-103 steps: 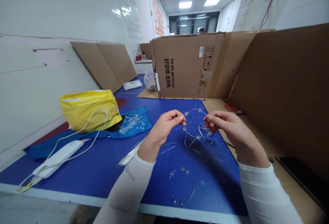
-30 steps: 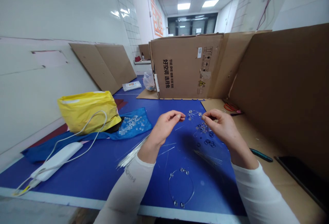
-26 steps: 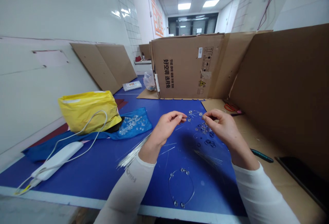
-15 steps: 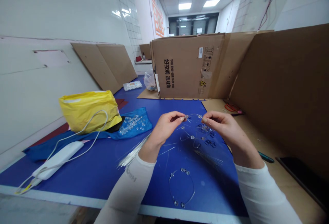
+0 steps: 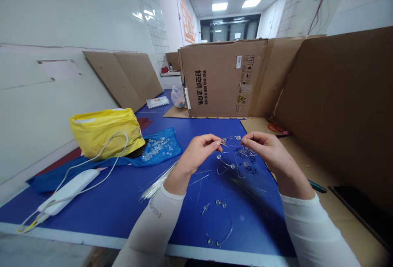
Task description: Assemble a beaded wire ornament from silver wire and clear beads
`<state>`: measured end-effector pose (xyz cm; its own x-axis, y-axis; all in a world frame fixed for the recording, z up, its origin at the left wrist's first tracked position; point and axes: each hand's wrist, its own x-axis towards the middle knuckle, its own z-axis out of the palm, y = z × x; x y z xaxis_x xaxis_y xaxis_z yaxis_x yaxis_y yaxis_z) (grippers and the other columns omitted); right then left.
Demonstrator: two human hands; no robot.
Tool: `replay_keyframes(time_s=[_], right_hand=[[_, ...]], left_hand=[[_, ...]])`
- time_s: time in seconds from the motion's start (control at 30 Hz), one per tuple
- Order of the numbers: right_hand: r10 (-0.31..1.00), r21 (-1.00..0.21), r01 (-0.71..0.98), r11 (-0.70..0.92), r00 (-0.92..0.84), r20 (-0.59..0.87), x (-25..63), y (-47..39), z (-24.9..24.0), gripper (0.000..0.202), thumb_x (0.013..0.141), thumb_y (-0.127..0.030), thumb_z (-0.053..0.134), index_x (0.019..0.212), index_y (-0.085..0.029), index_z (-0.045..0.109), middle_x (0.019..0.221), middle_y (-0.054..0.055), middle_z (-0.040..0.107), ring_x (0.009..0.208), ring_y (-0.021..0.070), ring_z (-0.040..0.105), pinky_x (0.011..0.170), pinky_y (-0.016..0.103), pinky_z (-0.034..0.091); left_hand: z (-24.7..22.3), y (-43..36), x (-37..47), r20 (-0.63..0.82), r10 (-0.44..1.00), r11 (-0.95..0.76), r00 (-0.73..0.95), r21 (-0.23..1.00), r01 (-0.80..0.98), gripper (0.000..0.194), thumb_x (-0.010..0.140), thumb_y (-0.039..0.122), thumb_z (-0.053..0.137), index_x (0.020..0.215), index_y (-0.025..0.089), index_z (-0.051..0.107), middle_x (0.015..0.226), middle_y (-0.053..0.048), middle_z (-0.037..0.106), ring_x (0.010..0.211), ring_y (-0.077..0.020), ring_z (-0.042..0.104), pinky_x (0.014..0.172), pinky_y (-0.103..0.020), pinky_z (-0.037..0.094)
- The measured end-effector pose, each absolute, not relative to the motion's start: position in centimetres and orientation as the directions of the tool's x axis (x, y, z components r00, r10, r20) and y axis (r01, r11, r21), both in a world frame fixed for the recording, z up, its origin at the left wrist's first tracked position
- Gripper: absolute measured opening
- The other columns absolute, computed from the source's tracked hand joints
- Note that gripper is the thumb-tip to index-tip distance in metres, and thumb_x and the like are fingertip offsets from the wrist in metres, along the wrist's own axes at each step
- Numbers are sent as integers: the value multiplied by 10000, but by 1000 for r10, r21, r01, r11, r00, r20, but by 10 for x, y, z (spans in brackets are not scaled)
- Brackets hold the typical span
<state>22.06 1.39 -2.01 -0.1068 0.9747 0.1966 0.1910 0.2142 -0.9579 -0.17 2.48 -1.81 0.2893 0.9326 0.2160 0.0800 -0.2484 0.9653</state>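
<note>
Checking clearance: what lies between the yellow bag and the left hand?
In the head view: something black, clear beads on blue cloth, then blue tabletop.

The box (image 5: pixel 227 85) bears large black characters (image 5: pixel 198 87), 好空调 选月兔, running downward, beside a smaller column (image 5: pixel 205 87) starting 节能 静音. Right of these stand handling signs (image 5: pixel 248 59), paired up arrows topmost, and a yellow warning triangle (image 5: pixel 241 99). Print on the white label (image 5: pixel 238 62), orange poster (image 5: pixel 187 19) and left sleeve (image 5: pixel 167 214) is illegible.
</note>
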Motion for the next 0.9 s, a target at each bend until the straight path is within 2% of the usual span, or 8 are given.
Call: replay_keyframes(time_s=[0.13,0.33,0.47,0.53,0.6,0.73,0.9], right_hand=[[975,-958,190,215,-105,198,221,14,-20,285,778,-462,718,745,-183,667,677,-5,566,602,120,460,531,261,345],[974,-957,190,218,-108,200,220,14,-20,285,777,-469,728,747,-188,689,667,-6,589,596,122,475,538,267,365],[962,-942,198,272,-77,262,220,15,-21,281,821,-473,701,887,-207,760,885,59,745,795,190,637,710,326,488],[953,-931,202,302,-52,298,221,18,-22,304,837,-481,680,950,-213,768,1018,85,770,929,226,673,833,374,508],[952,-930,209,304,-33,304,223,21,-24,330,840,-494,671,975,-207,762,1059,99,771,989,246,683,897,406,505],[957,-943,174,285,13,291,226,26,-27,371,825,-504,685,1011,-188,741,1065,115,768,1028,256,697,949,422,507],[961,-948,161,273,5,278,225,28,-28,408,821,-548,691,981,-176,737,1026,127,771,982,256,710,909,416,530]], left_hand=[[-18,24,-1,240,922,-280,304,955,96,149,851,301,682,799,165,713,748,-28,713,772,-160,634,845,-330,477],[-18,25,0,205,935,-227,289,973,46,144,830,289,695,769,163,724,711,-32,703,733,-156,621,835,-332,476],[-18,26,-3,207,939,-221,275,975,23,150,841,292,690,778,164,736,711,-38,699,742,-163,625,841,-339,477],[-18,27,-5,216,942,-224,257,975,3,143,838,288,696,773,166,734,714,-36,697,748,-161,626,857,-339,477],[-18,27,-6,219,946,-221,240,975,-19,133,831,281,703,769,167,732,716,-34,697,753,-159,628,868,-339,478],[-17,29,-10,220,955,-212,198,975,-60,136,829,291,714,770,169,731,720,-33,698,751,-155,631,856,-329,486],[-15,31,-13,222,963,-200,156,969,-144,133,809,285,727,764,160,731,704,-27,684,714,-140,612,813,-309,492]])
